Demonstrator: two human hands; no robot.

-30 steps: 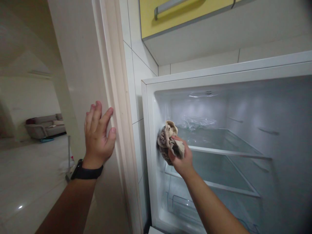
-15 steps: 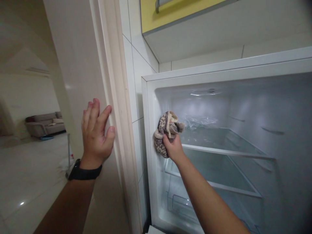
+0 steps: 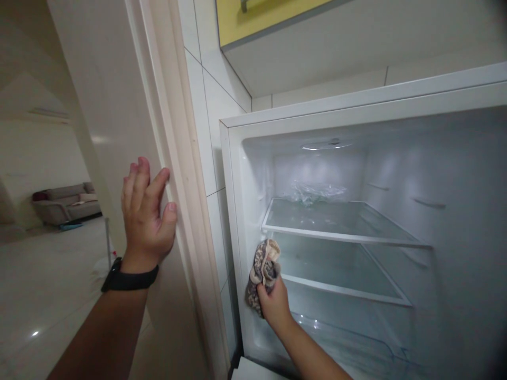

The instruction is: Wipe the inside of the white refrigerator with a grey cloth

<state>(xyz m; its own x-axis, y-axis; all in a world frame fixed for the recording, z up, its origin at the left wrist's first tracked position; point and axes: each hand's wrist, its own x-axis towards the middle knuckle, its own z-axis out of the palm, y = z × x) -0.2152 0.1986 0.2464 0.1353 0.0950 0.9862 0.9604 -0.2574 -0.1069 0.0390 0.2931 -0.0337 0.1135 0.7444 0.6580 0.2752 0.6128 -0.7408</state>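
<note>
My right hand (image 3: 274, 302) grips a bunched, patterned grey and beige cloth (image 3: 261, 272). The cloth lies against the left inner wall of an open fridge (image 3: 253, 182), just below the level of the upper glass shelf (image 3: 317, 217). Part of it is hidden behind my fingers. With fingers outstretched, my left hand (image 3: 146, 216) rests flat on the pale door frame (image 3: 156, 132) left of the fridge. A black watch (image 3: 132, 275) is on that wrist.
A crumpled clear plastic bag (image 3: 317, 192) lies at the back of the upper shelf. Below are another glass shelf (image 3: 344, 290) and a clear drawer (image 3: 348, 338). A yellow cabinet (image 3: 265, 18) hangs overhead. A sofa (image 3: 65, 203) stands in the room at left.
My right hand has slid the cloth down the fridge's left inner wall, from above the upper shelf's edge to below it. My left hand stays on the frame; the view has shifted slightly.
</note>
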